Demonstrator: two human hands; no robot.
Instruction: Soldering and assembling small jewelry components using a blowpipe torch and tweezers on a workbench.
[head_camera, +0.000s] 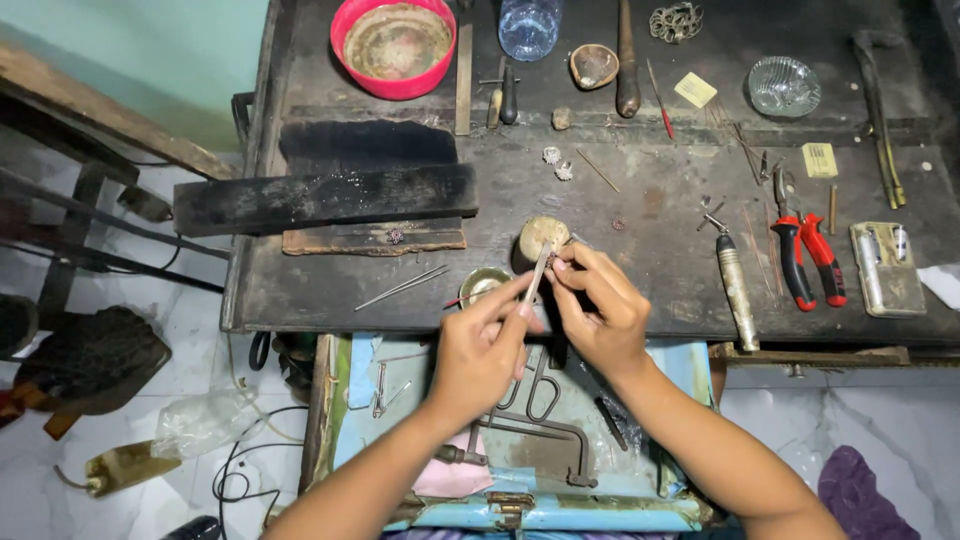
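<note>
Dark workbench (640, 200), red bowl (395, 85), white tile floor (150, 320)

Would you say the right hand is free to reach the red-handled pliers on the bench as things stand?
Probably not at once: the right hand is pinching a small piece against the file held by the left hand. The path to the red-handled pliers looks unobstructed otherwise.

matt, scuffed dark wooden bench (650, 200), glossy red plastic bowl (345, 60), shiny metal tweezers (537, 275).
</note>
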